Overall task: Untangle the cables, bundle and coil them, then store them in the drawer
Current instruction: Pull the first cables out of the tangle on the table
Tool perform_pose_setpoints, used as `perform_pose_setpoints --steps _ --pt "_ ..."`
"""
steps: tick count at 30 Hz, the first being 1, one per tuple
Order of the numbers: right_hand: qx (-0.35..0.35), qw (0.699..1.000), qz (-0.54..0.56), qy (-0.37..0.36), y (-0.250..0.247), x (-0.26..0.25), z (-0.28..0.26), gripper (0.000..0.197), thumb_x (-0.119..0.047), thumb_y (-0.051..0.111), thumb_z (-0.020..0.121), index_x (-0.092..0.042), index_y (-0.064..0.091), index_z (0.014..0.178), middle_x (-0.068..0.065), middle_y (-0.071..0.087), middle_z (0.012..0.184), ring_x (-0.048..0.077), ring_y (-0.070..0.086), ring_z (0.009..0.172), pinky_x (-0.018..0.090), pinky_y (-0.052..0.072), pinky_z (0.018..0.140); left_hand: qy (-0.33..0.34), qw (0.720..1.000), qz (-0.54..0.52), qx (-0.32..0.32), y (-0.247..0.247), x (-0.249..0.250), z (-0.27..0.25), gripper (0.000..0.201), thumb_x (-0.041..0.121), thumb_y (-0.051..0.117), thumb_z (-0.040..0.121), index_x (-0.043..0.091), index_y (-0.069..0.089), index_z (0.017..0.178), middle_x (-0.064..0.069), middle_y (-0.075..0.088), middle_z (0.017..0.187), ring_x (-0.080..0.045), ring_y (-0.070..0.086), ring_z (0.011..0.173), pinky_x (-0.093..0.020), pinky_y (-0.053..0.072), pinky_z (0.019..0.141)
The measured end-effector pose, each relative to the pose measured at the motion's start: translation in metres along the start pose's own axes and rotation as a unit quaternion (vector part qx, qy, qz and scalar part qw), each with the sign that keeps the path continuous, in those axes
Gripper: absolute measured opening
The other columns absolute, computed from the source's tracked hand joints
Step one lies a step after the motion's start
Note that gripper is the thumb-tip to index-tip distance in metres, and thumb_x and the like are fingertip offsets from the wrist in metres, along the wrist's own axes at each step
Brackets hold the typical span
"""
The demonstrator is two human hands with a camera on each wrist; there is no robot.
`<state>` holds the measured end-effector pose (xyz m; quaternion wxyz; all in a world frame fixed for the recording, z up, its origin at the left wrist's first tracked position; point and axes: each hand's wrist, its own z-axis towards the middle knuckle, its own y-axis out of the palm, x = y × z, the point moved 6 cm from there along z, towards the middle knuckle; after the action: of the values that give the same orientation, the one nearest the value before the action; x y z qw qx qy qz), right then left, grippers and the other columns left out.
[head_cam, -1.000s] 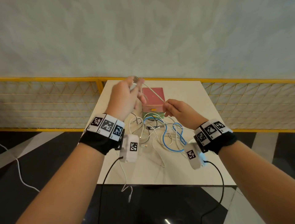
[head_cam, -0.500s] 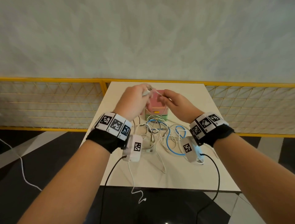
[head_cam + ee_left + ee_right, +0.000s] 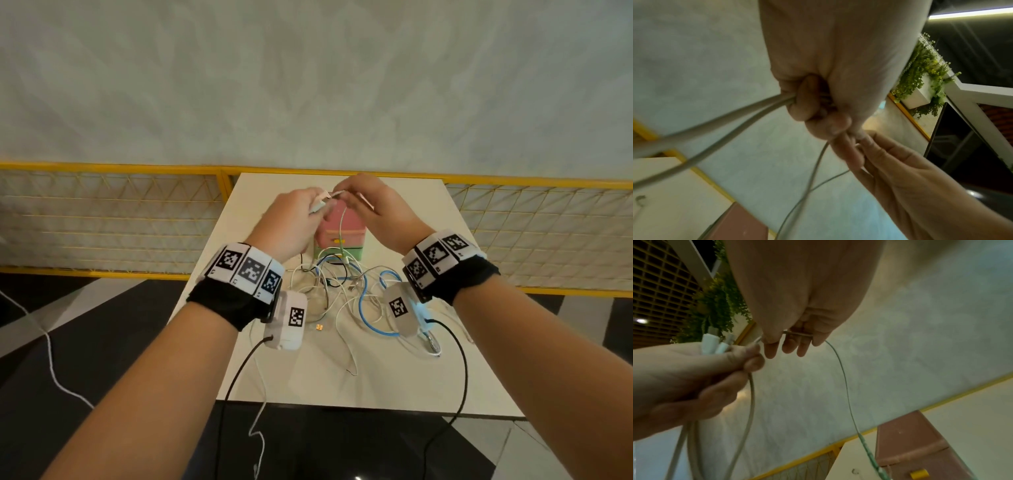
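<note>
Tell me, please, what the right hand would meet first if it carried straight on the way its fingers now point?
Most likely the left hand: the right hand points leftward, fingertips nearly touching it above the pink drawer box. Depth is unclear.

The left hand (image 3: 830, 68) is curled round two thick pale cables (image 3: 701, 134), which leave its fist on the little-finger side and blur toward the camera. Just past its fingertips the right hand (image 3: 898, 178) meets it, fingers pinching a white plug end (image 3: 859, 134). A thin cable (image 3: 813, 175) drops from that meeting point, down past a pink box (image 3: 740, 227) on the pale surface (image 3: 663, 203) below the left hand
</note>
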<state>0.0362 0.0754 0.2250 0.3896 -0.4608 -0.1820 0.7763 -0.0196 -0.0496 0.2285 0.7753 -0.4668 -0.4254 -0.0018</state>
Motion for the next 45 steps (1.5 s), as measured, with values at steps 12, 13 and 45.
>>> perform_pose_setpoints --steps 12,13,45 --pt "-0.101 0.993 -0.019 0.060 -0.024 -0.036 -0.044 0.016 -0.019 0.045 0.098 -0.020 0.059 0.107 -0.011 0.068 0.079 0.003 0.062 0.069 0.022 0.051 0.064 -0.001 0.956 -0.281 0.078 -0.034 0.001 -0.013 0.011 0.021 0.061 0.091 0.026 0.052 0.095 0.010 0.034 0.057 -0.009 0.029 0.046 -0.022 0.027 0.045" --pt "-0.159 0.985 -0.045 0.059 -0.021 -0.045 -0.051 0.015 -0.025 0.046 0.098 -0.020 0.060 0.104 -0.009 0.068 0.072 0.005 0.063 0.064 0.023 0.049 0.061 -0.009 0.951 -0.303 0.066 -0.033 0.003 -0.016 0.009 0.021 0.054 0.095 0.022 0.050 0.088 0.012 0.032 0.054 -0.009 0.026 0.045 -0.021 0.024 0.044" --pt "-0.121 0.940 0.274 0.165 0.038 -0.058 -0.110 0.027 -0.017 0.027 0.103 -0.012 0.046 0.084 -0.005 0.031 0.062 0.007 0.031 0.052 0.023 0.032 0.051 -0.022 0.854 -0.519 -0.042 0.026 0.051 -0.047 0.037 0.033 0.033 0.106 0.015 0.043 0.074 0.005 0.020 0.052 -0.010 0.017 0.044 -0.023 0.025 0.044"
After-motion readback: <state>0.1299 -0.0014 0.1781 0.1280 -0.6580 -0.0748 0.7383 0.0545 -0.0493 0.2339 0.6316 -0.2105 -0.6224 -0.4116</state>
